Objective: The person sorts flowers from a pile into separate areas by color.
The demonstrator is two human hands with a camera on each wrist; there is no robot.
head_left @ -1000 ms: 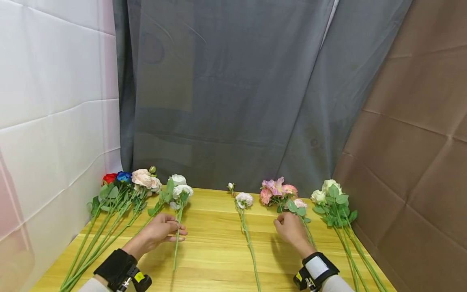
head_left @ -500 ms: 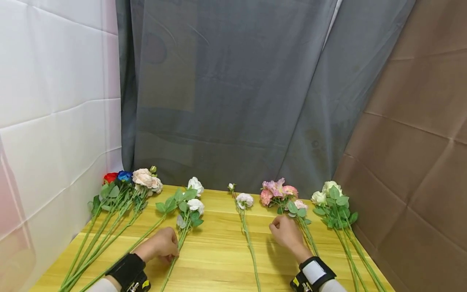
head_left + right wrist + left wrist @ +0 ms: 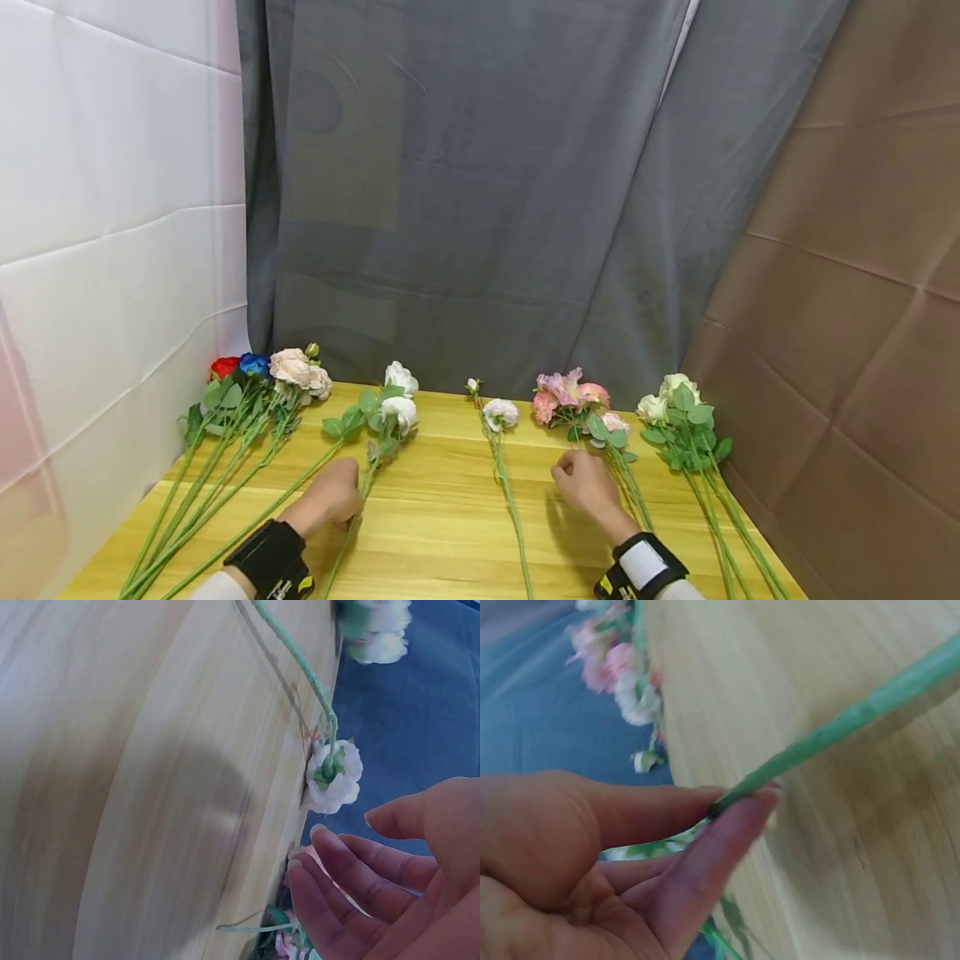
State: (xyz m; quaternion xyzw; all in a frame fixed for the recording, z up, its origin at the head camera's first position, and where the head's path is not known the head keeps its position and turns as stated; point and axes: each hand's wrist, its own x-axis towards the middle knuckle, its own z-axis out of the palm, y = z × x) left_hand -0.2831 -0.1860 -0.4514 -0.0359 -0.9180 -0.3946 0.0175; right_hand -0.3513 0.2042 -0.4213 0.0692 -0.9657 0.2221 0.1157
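My left hand (image 3: 333,498) pinches a green artificial flower stem (image 3: 840,724) between thumb and fingertip, just above the table, as the left wrist view shows. White flowers (image 3: 399,412) with leaves lie ahead of that hand. My right hand (image 3: 588,485) hovers over the table with loosely curled fingers (image 3: 330,907) and holds nothing. To its left lies a pale white flower (image 3: 500,413) on a long stem, with a small bud (image 3: 472,385) beside its head. Close by on its right and beyond are pink flowers (image 3: 564,388).
Red (image 3: 224,367), blue (image 3: 254,364) and pale peach flowers (image 3: 291,367) lie along the table's left side, stems toward me. Cream roses (image 3: 678,390) lie at the right. A grey curtain (image 3: 465,208) hangs behind the wooden table (image 3: 442,517), with a white cloth left and brown cloth right.
The white flowers have shifted right and now lie spread beside leaves. My left hand has drawn back toward me, its fingers closing on the stem. The right hand has barely moved.
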